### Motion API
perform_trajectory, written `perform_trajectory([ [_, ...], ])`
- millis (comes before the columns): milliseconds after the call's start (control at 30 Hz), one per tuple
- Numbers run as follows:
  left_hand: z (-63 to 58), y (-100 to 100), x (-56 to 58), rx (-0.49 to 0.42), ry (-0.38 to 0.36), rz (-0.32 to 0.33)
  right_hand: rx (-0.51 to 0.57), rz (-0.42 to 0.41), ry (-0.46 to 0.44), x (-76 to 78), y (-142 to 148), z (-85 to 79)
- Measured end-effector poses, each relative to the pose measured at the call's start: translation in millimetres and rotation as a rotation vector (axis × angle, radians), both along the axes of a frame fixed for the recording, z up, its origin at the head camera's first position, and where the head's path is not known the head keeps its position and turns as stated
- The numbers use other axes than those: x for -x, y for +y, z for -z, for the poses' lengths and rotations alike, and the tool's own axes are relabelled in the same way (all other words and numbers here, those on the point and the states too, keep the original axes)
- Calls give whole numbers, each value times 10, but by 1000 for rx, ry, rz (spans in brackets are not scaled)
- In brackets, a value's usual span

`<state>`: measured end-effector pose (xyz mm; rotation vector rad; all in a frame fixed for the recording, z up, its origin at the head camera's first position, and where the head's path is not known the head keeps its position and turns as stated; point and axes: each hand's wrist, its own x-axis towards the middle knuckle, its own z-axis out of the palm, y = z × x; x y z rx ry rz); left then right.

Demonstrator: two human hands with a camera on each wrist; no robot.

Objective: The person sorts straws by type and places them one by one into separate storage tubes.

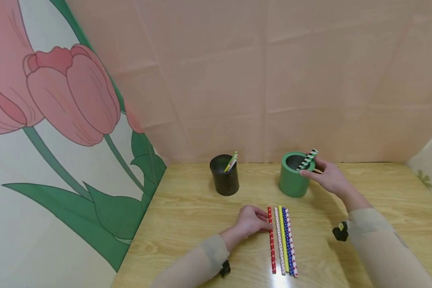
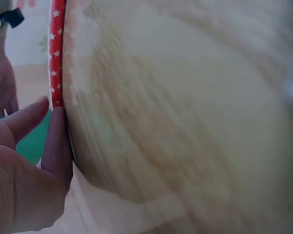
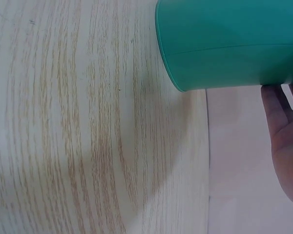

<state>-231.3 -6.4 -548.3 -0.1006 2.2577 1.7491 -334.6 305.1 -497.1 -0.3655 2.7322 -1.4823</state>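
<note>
The slim red straw with white stars (image 1: 272, 248) lies on the pale wood-grain tabletop (image 1: 187, 208) at the left end of the row, its long axis running from near you toward the back wall. Your left hand (image 1: 252, 220) is the nearer one: the straw sits just right of its fingers, with thumb and fingertips at the far part of the shaft, but you can't tell whether they pinch it or only touch it. Against its right side, a little apart, lie a white spotted straw (image 1: 279, 240), a plain yellow straw (image 1: 283, 240), a blue dotted straw (image 1: 289, 248) and a white straw with red dots (image 1: 292, 248), roughly parallel. Beyond the row's far end and slightly right stands the round green cup (image 1: 293, 184), upright; your right hand (image 1: 329, 176) has its thumb and fingers curved round the right of its rim, and a striped straw (image 1: 307, 160) leans out beside them. Left of that, well apart, the black cylindrical cup (image 1: 227, 184) holds some light-coloured straws (image 1: 232, 162). The striped straw's lower end is hard to make out by your thumb, the left wrist view cuts off the red straw at the top, and the right one crops the green cup's rim.
</note>
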Motion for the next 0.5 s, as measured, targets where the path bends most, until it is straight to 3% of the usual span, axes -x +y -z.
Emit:
perform_trajectory([
  [300,-28,24,-13,218,39,6,-17,3,-10,-11,-5,-17],
  [500,-9,27,30,271,52,20,-48,11,10,10,20,-11],
])
